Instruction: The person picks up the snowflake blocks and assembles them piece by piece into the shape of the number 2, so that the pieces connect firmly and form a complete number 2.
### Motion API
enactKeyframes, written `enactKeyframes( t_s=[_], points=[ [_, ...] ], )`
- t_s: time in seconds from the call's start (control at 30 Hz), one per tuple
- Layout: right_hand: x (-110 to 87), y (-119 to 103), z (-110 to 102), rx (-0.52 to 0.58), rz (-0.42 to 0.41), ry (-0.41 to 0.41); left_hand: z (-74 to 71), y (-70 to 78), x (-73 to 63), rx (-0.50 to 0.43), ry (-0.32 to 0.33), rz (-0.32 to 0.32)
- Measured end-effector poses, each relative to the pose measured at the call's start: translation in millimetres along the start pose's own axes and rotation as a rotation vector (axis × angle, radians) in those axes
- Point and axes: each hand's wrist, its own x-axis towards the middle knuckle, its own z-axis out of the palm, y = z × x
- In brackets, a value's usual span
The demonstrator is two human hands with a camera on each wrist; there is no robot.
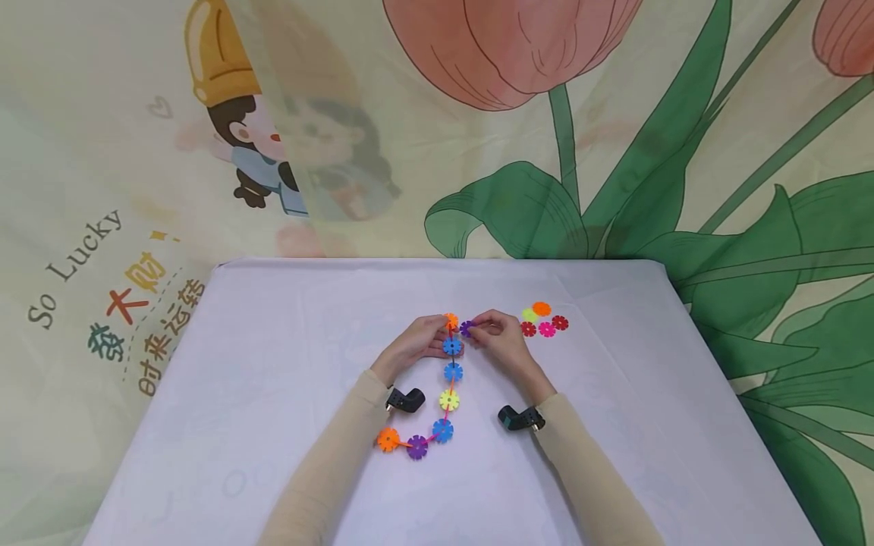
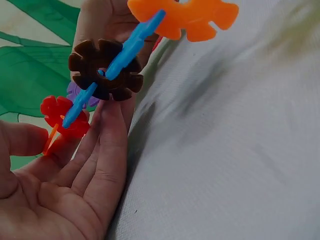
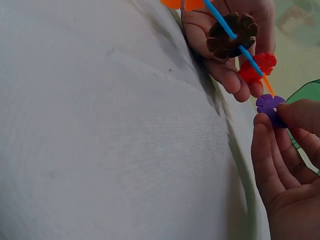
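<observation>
A chain of interlocking snowflake discs in several colours, with a yellow disc partway along, curves across the white table. My left hand pinches the orange disc at the chain's far end between thumb and finger. Just below that end are a red disc and a dark brown disc, linked by blue discs seen edge-on. From the right, my right hand pinches a purple disc against the orange one's edge. Whether their slots are joined, I cannot tell.
Right of my right hand lie several loose discs: orange, yellow, pink and two red ones. The chain's near end finishes in an orange disc by my left forearm. Behind the table hangs a printed cloth.
</observation>
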Motion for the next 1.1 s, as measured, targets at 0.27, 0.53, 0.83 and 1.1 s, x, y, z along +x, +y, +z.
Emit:
enactKeyframes(
  t_s=[0.27, 0.53, 0.83, 1.1],
  points=[
    [-1.7, 4, 5, -0.023, -0.031, 0.006, 1.2, -2.6, 1.3, -0.017, 0.008, -0.005],
    [-4.6, -1, 11, -0.047, -0.085, 0.026, 2.5, -1.8, -0.6, -0.045, -0.011, 0.018],
    [-4.6, 1, 14, -0.123, -0.104, 0.081, 2.6, -2.9, 0.8, -0.074, 0.003, 0.013],
    [-5.7, -1, 16, -0.11, -0.123, 0.079, 2.1, -3.8, 0.5, -0.086, 0.007, 0.002]
  ],
)
